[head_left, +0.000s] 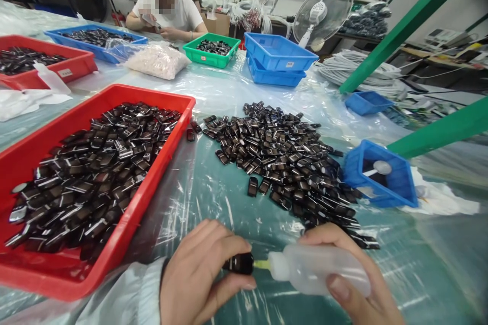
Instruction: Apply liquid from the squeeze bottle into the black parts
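My left hand (202,274) pinches a small glossy black plastic piece (242,263) between thumb and fingers, low in the view. My right hand (354,274) is wrapped round a translucent squeeze bottle (310,268) lying on its side in the grip. The bottle's yellowish tip (262,264) points left and meets the end of the black piece. Just beyond my hands spreads a heap of similar black pieces (274,147). On the left, a long red tray (152,190) holds many more of them.
A blue bin (400,183) with a round white item inside stands right of the heap. Green posts (438,127) slant in from the right. Further back are stacked blue trays (280,53), a green tray (206,58), a bag of pale bits (158,61) and a seated person (168,10).
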The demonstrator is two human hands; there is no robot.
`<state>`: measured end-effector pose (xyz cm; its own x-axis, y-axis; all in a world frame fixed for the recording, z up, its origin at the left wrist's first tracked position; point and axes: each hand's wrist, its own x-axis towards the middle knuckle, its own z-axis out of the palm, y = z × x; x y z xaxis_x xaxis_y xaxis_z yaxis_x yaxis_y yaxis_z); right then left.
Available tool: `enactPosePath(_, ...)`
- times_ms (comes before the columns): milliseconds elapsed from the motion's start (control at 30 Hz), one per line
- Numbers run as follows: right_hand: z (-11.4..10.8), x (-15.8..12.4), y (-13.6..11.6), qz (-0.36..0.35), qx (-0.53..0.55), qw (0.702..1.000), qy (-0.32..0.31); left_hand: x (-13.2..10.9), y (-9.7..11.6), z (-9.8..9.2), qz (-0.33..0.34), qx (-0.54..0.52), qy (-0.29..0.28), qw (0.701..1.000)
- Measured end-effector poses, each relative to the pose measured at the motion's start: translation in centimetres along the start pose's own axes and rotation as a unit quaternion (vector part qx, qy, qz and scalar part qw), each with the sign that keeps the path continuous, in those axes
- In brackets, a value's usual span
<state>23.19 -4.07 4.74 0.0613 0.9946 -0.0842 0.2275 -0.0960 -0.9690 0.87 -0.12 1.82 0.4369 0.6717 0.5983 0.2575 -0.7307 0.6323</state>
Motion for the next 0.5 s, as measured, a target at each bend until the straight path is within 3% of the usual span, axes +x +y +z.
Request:
enactPosePath(167, -0.05, -0.05, -0.21, 0.003, -0.005, 1.0, 0.005, 0.32, 0.16, -0.41, 0.009, 0.007, -0.015, 1.0)
enactPosePath(500, 0.0, 0.05, -0.27, -0.019, -0.026, 0.999, 0.004, -0.42, 0.1, 0.27, -0.021, -0.005, 0.006, 1.0)
